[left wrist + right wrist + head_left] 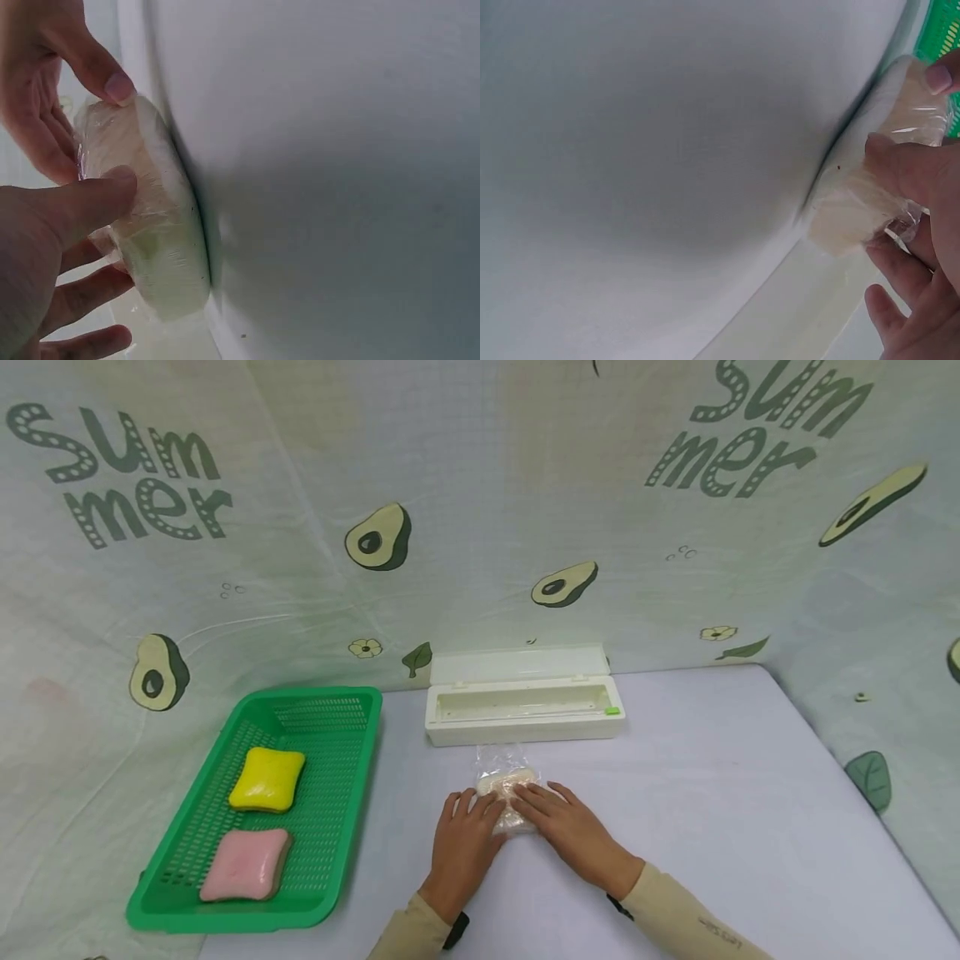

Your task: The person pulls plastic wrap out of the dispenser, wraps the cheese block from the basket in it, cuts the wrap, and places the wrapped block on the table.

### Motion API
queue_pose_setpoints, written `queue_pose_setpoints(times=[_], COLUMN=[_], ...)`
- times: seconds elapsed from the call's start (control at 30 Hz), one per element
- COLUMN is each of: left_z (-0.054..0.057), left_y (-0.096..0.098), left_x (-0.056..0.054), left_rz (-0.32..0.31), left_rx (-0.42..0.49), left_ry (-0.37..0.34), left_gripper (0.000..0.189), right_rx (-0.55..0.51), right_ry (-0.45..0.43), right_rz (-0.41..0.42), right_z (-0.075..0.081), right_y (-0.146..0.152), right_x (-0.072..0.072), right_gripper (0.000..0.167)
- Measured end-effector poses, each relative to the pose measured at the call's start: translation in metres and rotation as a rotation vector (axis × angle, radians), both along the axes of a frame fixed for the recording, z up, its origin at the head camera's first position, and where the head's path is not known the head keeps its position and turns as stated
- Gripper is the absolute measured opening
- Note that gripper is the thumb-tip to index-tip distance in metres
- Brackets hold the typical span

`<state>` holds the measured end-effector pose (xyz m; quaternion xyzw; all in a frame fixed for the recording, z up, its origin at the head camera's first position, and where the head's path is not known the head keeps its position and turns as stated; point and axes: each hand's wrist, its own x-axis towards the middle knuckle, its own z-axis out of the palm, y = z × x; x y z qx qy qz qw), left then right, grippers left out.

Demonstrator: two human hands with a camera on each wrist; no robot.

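A cream, pillow-shaped block [517, 820] lies on the white table in crinkled clear plastic film [501, 755], some of which sticks out beyond its far side. Whether it is a sponge or a bar of soap I cannot tell. My left hand [462, 852] holds its left side, with the thumb [97, 201] on the near face and fingers farther round. From the right, my right hand [577, 839] grips it likewise, its thumb [900, 161] against the near face. The film hugs the block [851, 214] closely in both wrist views. Parts of several fingertips are hidden behind it.
Just beyond the block stands a long white box [525, 728] with its lid [517, 664] raised and a small green tab at the right. On the left, a green basket [351, 827] holds a yellow block [267, 779] and a pink block [246, 864]. A printed cloth [465, 510] hangs behind.
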<state>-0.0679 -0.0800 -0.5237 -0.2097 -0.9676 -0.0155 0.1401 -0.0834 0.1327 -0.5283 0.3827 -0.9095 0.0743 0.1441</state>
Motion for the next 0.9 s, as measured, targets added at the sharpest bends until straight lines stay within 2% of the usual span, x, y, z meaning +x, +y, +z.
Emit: queue_pose_setpoints(times=[0.17, 0.33, 0.47, 0.57, 0.67, 0.8, 0.9], left_z=[0.0, 0.001, 0.002, 0.002, 0.001, 0.003, 0.002], left_y=[-0.003, -0.008, -0.01, -0.01, -0.009, -0.005, 0.0], left_x=[-0.001, 0.002, 0.003, 0.003, 0.0, -0.006, -0.012], left_rz=[-0.066, -0.154, -0.173, -0.167, -0.154, -0.093, -0.028], left_rx=[0.031, 0.084, 0.102, 0.11, 0.158, 0.334, 0.484], left_ry=[0.007, -0.045, -0.084, -0.11, -0.146, -0.183, -0.181], left_gripper=[0.051, 0.048, 0.047, 0.045, 0.04, 0.026, 0.015], right_rx=[0.007, -0.002, 0.001, -0.034, -0.12, -0.297, -0.427], right_ry=[0.005, 0.015, 0.014, 0.005, -0.03, -0.101, -0.148], right_rz=[-0.003, 0.014, 0.03, 0.037, 0.022, -0.039, -0.092], right_z=[0.005, 0.012, 0.01, 0.006, 0.003, 0.002, 0.003], right_y=[0.002, 0.007, 0.01, 0.012, 0.014, 0.012, 0.009], right_x=[0.003, 0.012, 0.014, 0.014, 0.011, 0.005, -0.002], right_gripper=[0.059, 0.055, 0.053, 0.048, 0.036, 0.02, 0.023])
